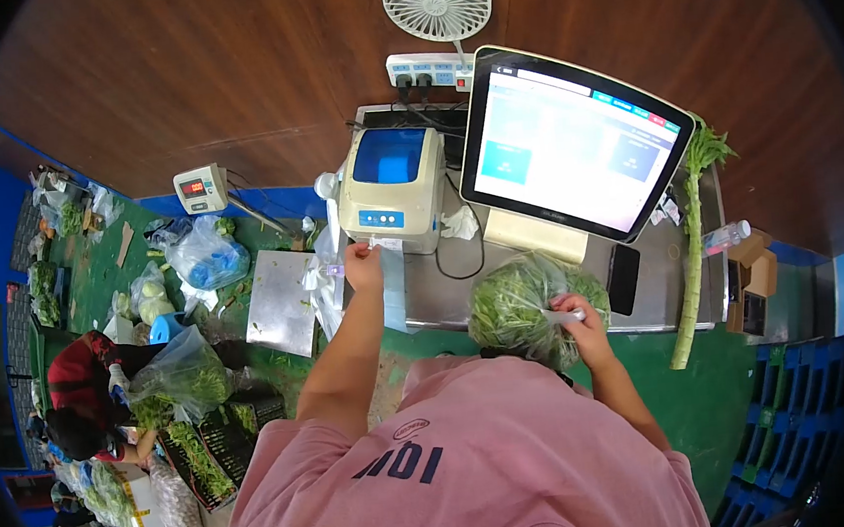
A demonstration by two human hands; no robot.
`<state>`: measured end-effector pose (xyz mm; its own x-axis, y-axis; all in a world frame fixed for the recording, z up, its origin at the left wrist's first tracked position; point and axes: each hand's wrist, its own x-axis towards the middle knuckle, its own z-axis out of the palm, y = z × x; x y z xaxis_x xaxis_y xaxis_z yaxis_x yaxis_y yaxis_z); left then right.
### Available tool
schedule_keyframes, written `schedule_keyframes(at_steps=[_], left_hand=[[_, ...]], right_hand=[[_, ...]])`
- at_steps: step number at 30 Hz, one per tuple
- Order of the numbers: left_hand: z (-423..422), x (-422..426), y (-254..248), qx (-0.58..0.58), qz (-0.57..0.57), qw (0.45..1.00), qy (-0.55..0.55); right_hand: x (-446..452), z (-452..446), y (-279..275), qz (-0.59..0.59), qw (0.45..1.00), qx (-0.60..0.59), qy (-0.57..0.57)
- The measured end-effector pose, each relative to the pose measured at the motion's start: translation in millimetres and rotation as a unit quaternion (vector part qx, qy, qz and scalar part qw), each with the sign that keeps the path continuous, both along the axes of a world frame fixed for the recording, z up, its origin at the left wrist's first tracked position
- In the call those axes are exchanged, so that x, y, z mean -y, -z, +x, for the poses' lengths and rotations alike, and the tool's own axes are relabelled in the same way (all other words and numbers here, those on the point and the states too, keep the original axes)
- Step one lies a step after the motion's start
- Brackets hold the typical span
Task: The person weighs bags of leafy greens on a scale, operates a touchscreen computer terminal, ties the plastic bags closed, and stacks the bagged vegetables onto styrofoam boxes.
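Observation:
My left hand (363, 269) is at the front of the label printer (391, 191), its fingers pinched on the edge of a white label (387, 243) at the outlet. A strip of pale backing paper (393, 291) hangs down below the printer. My right hand (580, 322) is closed around the gathered neck of a clear plastic bag of leafy greens (511, 301). That bag rests at the front edge of the metal table (436, 307), just below the touchscreen (577, 144).
A phone (624, 280), a long green stalk (692, 270) and a bottle (726, 238) lie to the right. Left are a scale platform (280, 304) with its display (201, 188) and several vegetable bags. A co-worker in red (87, 393) bends over a crate (198, 454). Blue pallets (797, 421) stand right.

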<state>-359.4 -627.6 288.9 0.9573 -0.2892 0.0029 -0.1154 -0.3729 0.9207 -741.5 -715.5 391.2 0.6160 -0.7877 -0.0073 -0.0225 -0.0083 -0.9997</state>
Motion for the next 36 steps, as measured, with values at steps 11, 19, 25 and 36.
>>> schedule_keyframes(at_steps=[11, 19, 25, 36], left_hand=[[-28.4, 4.4, -41.5, -0.355, -0.173, 0.918, -0.035], [-6.5, 22.2, -32.7, -0.428, -0.184, 0.883, -0.049], [-105.2, 10.8, -117.9, 0.266, -0.05, 0.928, 0.256], [-152.1, 3.8, -99.4, 0.089, -0.024, 0.891, 0.444]], right_hand=[[-2.6, -16.3, -31.7, -0.034, 0.999, -0.029, -0.002], [-1.0, -14.5, -33.8, 0.11, 0.993, 0.004, 0.042], [0.1, -14.6, -30.8, 0.16, 0.986, 0.027, 0.044], [4.9, -17.5, -36.3, 0.114, 0.993, -0.002, 0.011]])
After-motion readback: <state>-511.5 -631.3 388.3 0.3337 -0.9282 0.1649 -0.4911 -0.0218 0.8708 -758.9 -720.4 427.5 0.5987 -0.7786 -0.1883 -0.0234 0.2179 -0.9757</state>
